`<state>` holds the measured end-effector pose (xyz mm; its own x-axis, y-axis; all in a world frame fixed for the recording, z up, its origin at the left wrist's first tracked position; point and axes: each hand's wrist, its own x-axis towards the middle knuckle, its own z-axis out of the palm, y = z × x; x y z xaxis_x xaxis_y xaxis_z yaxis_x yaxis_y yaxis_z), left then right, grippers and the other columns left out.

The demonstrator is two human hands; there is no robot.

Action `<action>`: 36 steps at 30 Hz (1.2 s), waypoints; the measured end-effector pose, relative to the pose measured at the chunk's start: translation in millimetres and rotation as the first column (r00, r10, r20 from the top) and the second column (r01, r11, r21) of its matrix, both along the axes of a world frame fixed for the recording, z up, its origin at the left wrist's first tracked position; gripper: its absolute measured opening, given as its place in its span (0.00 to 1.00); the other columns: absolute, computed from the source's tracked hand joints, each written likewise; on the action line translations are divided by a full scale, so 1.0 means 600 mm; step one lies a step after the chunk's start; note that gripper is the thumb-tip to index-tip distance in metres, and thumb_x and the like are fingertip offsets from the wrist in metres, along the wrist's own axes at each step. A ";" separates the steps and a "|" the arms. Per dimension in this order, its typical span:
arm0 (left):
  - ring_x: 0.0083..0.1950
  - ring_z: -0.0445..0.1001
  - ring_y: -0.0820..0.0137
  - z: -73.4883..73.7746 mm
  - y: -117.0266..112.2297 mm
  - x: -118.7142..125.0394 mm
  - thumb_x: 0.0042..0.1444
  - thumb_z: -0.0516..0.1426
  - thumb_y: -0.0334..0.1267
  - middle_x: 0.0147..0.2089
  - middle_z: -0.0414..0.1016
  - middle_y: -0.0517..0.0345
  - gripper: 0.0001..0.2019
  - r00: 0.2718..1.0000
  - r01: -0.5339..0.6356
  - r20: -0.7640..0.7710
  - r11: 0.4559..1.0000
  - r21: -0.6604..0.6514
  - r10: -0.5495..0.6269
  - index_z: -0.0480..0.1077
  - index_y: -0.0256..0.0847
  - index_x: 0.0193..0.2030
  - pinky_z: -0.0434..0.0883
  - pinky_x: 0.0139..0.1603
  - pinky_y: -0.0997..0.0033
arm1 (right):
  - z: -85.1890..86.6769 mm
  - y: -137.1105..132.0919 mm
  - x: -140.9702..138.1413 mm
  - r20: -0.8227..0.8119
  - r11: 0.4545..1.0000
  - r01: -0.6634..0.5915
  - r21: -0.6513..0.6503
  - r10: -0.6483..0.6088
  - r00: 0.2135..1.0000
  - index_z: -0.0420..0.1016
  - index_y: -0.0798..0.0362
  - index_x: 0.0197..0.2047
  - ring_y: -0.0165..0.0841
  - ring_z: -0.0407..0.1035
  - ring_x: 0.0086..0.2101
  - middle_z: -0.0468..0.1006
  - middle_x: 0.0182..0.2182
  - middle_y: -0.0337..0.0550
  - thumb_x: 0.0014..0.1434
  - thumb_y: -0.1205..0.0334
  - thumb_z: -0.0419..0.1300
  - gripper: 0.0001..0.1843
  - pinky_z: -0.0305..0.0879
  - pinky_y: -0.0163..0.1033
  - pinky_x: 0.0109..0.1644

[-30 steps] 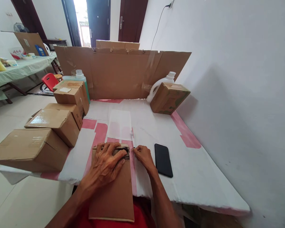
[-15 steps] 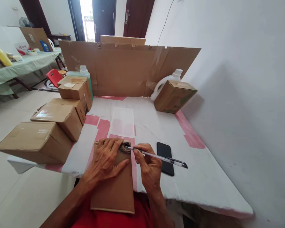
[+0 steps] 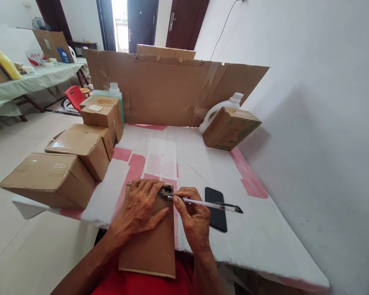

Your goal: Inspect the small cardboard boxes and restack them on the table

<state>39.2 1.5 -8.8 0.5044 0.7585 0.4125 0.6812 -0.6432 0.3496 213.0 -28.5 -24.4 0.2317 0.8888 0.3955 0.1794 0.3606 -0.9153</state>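
A brown piece of cardboard (image 3: 150, 250) leans from the table's near edge down to my lap. My left hand (image 3: 143, 207) lies flat on it, thumb spread, fingers near its far edge. Close to the cardboard's far right corner is a scribbled dark patch (image 3: 166, 191), its middle ragged and apparently torn. My right hand (image 3: 193, 217) pinches a clear gel pen (image 3: 199, 202) with a black cap on its back end. The pen's tip is at the patch's lower right side. Whether it touches the cardboard I cannot tell. Under the pen's rear half rests a black phone (image 3: 217, 219).
Several cardboard boxes (image 3: 46, 176) line the table's left side, with a green-liquid bottle (image 3: 117, 96) behind. A cardboard panel (image 3: 169, 90) stands along the back. At the back right, a tilted box (image 3: 230, 129) leans by a white jug (image 3: 223, 104). A wall (image 3: 320, 123) borders the right.
The pen tip has shifted from inside the dark patch to its lower right side. My left hand stays on the cardboard. The whole view has swung slightly.
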 end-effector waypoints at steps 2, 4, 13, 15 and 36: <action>0.58 0.70 0.54 0.000 0.000 0.000 0.63 0.60 0.46 0.59 0.74 0.46 0.25 1.000 -0.008 -0.006 1.000 0.007 0.008 0.64 0.39 0.63 0.61 0.62 0.52 | -0.002 -0.004 0.015 -0.060 0.999 -0.002 -0.045 -0.001 0.998 0.75 0.50 0.34 0.30 0.69 0.34 0.73 0.36 0.39 0.65 0.58 0.64 0.08 0.67 0.36 0.38; 0.57 0.71 0.54 -0.001 0.000 0.000 0.63 0.60 0.47 0.58 0.74 0.46 0.25 1.000 -0.011 -0.011 1.000 0.017 0.011 0.64 0.39 0.64 0.62 0.61 0.52 | -0.004 -0.003 0.037 -0.149 0.992 0.002 -0.129 -0.022 0.989 0.72 0.50 0.34 0.28 0.69 0.31 0.75 0.38 0.40 0.66 0.54 0.63 0.11 0.65 0.35 0.33; 0.56 0.72 0.52 -0.009 0.015 -0.004 0.65 0.59 0.46 0.57 0.75 0.47 0.24 0.999 -0.004 -0.038 0.992 0.129 0.009 0.63 0.40 0.64 0.62 0.59 0.52 | -0.085 0.059 0.135 0.358 0.759 0.250 -0.601 -0.024 0.934 0.63 0.49 0.27 0.32 0.67 0.20 0.71 0.20 0.34 0.58 0.60 0.62 0.12 0.58 0.35 0.27; 0.56 0.72 0.53 -0.010 0.018 -0.006 0.65 0.58 0.47 0.57 0.75 0.46 0.24 0.999 0.005 -0.036 0.988 0.152 0.000 0.62 0.40 0.64 0.62 0.59 0.52 | -0.108 0.064 0.125 0.471 0.714 0.346 -0.609 -0.025 0.882 0.65 0.50 0.26 0.35 0.72 0.27 0.74 0.22 0.38 0.56 0.66 0.63 0.11 0.59 0.36 0.32; 0.60 0.72 0.50 -0.010 0.016 -0.018 0.64 0.59 0.47 0.63 0.70 0.44 0.27 1.000 -0.003 -0.013 0.993 0.118 0.005 0.64 0.46 0.68 0.66 0.59 0.48 | -0.122 0.020 0.212 0.577 0.406 0.659 -0.633 -0.320 0.752 0.72 0.65 0.53 0.62 0.73 0.52 0.78 0.50 0.74 0.49 0.48 0.71 0.36 0.68 0.56 0.52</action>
<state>28.3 11.4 -14.9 0.5075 0.7067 0.4929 0.6879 -0.6768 0.2621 340.3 -16.4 -97.5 0.7471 0.6255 -0.2249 0.4014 -0.6943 -0.5974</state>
